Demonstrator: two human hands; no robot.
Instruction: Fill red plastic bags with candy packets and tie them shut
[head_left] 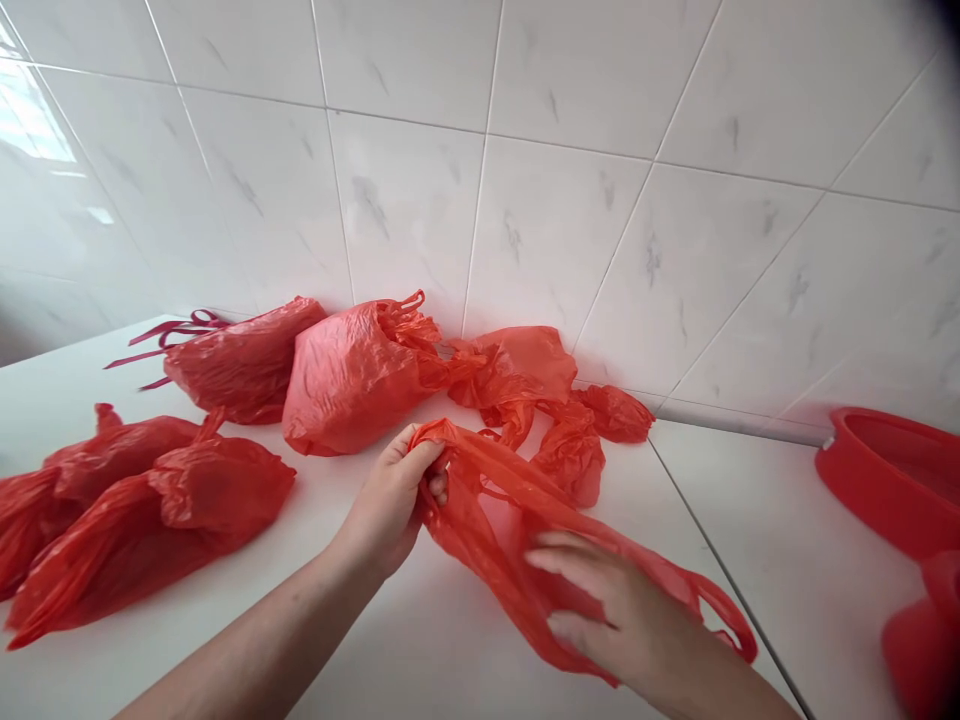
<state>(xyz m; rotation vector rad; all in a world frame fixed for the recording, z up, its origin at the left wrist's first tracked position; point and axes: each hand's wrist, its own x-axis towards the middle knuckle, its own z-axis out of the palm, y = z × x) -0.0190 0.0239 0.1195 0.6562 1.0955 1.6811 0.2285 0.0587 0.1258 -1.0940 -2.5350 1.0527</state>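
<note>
A thin red plastic bag [495, 570] with loop handles stretches between my hands above the white table. My left hand [397, 490] is closed on its gathered far end, thumb on top. My right hand [600, 595] lies against the bag's near side, fingers spread and slightly blurred, with a handle loop [727, 605] hanging beyond the wrist. Just behind, several crumpled red bags [566, 440] lie near the wall. A fuller red bag [360, 375] sits beyond my left hand.
More red bags [210, 490] lie at the left, with another bag tied with dark red ribbons [240, 360] behind them. A red plastic container [862, 480] stands at the right. A seam crosses the white tabletop [720, 470], and a tiled wall [562, 220] closes off the back.
</note>
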